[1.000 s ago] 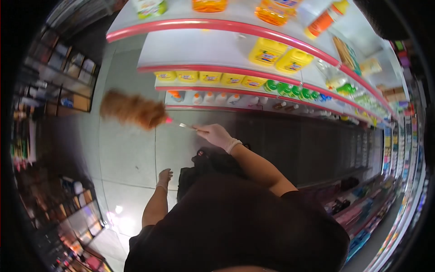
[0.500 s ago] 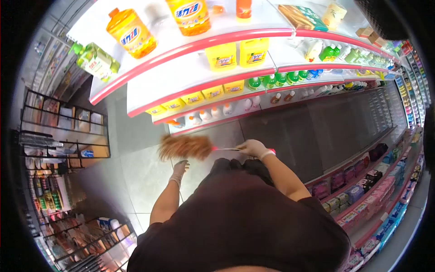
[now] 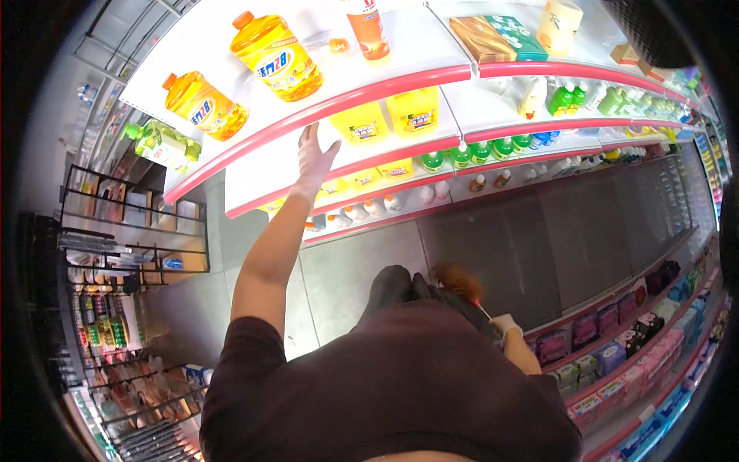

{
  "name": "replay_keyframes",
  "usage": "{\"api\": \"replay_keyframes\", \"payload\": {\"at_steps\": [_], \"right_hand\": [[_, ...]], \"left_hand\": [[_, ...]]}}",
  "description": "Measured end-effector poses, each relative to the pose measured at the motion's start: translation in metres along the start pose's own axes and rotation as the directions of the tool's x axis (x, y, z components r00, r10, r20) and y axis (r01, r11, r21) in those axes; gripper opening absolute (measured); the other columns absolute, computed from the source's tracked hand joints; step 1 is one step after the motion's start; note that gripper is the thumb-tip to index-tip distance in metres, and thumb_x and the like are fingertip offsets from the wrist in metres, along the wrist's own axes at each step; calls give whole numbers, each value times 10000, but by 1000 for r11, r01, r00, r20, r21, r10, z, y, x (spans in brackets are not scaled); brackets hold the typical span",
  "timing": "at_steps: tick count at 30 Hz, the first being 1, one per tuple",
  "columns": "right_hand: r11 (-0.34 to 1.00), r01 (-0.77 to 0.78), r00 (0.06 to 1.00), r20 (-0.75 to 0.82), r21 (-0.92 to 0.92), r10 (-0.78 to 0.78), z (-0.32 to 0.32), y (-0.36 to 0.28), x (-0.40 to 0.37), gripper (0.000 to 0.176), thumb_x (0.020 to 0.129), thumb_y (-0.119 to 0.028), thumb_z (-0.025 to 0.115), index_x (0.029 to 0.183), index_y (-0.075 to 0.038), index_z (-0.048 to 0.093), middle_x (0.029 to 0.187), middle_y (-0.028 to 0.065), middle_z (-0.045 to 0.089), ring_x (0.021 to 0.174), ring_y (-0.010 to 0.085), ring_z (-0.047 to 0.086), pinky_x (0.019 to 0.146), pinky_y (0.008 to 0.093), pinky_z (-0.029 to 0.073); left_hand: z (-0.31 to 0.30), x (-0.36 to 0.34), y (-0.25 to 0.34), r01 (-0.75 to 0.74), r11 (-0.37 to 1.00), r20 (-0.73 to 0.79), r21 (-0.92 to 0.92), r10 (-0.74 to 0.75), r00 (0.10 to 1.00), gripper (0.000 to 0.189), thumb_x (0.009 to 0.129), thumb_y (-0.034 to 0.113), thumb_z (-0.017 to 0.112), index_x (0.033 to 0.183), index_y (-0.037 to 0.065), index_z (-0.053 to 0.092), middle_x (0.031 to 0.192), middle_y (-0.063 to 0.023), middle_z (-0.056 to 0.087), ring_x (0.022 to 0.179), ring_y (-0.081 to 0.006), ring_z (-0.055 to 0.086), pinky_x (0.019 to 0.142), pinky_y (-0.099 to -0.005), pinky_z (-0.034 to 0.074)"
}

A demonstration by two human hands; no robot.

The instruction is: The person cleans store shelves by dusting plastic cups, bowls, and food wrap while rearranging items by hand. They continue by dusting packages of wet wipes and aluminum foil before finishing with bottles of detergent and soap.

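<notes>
While the right hand (image 3: pixel 506 323) has dropped beside the hip, closed around the feather duster (image 3: pixel 459 281), the left hand (image 3: pixel 314 158) has risen, fingers spread and empty, toward the white shelf (image 3: pixel 262 165) beside 2 yellow bottles (image 3: pixel 359 123); dusting seems paused.
</notes>
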State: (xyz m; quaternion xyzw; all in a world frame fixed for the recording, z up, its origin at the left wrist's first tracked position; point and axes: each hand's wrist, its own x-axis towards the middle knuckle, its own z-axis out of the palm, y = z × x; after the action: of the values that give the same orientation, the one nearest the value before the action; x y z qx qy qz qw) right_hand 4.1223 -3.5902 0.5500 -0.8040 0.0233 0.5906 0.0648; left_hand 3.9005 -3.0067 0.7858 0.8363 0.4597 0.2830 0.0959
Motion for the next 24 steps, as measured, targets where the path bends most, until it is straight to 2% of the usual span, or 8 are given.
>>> {"api": "replay_keyframes", "payload": {"at_steps": [5,7,9,11,15,20,22,24], "right_hand": [[939,274,962,-58,209,-268,21,32,46,259,795,-219,667,893,19,688,652,69,572,546,176,499,505,363,389],[899,382,924,-98,214,-369,25,39,60,296,789,-214,661,933,45,678,699,78,598,593,173,511,545,370,407],[911,104,994,-24,398,-103,26,44,72,310,785,-195,652,978,47,664,740,82,625,648,173,523,589,366,427],[951,95,995,5,294,-101,6,22,55,276,790,-190,645,969,18,674,704,71,606,607,170,513,556,359,415],[959,177,974,100,220,-203,-19,-7,58,117,799,-179,601,758,-78,644,543,18,480,414,139,427,406,298,331],[984,171,982,66,56,-175,-40,-47,61,184,835,-211,596,902,-65,686,561,24,522,422,129,447,416,294,356],[987,160,983,95,-3,-159,-43,-74,49,181,834,-200,598,892,-49,679,562,32,529,431,140,467,430,291,373],[940,319,916,296,-121,-272,-37,-101,46,174,827,-188,607,858,-31,674,563,40,536,449,154,493,446,299,391]], "left_hand": [[20,80,27,151,953,512,264,-271,815,690,856,532,520,1343,51,432,1370,-222,438,1291,-343,389,1067,-422,304],[38,88,11,203,946,469,253,-303,830,652,892,518,469,1349,55,425,1395,-204,417,1311,-328,367,1084,-410,285],[56,90,-18,57,954,416,294,-182,891,602,929,488,419,1354,61,421,1411,-190,402,1331,-311,344,1102,-394,262],[80,96,-52,64,995,264,-75,-42,964,532,974,432,351,1365,76,412,1428,-163,389,1347,-279,325,1118,-365,241],[61,91,-35,32,993,222,-116,-6,975,531,954,419,423,1355,71,412,1432,-154,383,1340,-259,332,1100,-356,269],[37,55,0,221,967,182,124,-241,953,558,908,349,555,1361,65,397,1369,-185,436,1269,-313,408,1061,-405,320],[45,4,-11,15,998,-231,-66,-30,973,537,897,320,555,1336,50,403,1280,-215,475,1183,-380,444,987,-475,361],[48,-69,-19,57,987,-168,-153,-83,982,618,882,294,586,1379,28,335,1274,-230,476,1182,-375,454,985,-467,362]]}}
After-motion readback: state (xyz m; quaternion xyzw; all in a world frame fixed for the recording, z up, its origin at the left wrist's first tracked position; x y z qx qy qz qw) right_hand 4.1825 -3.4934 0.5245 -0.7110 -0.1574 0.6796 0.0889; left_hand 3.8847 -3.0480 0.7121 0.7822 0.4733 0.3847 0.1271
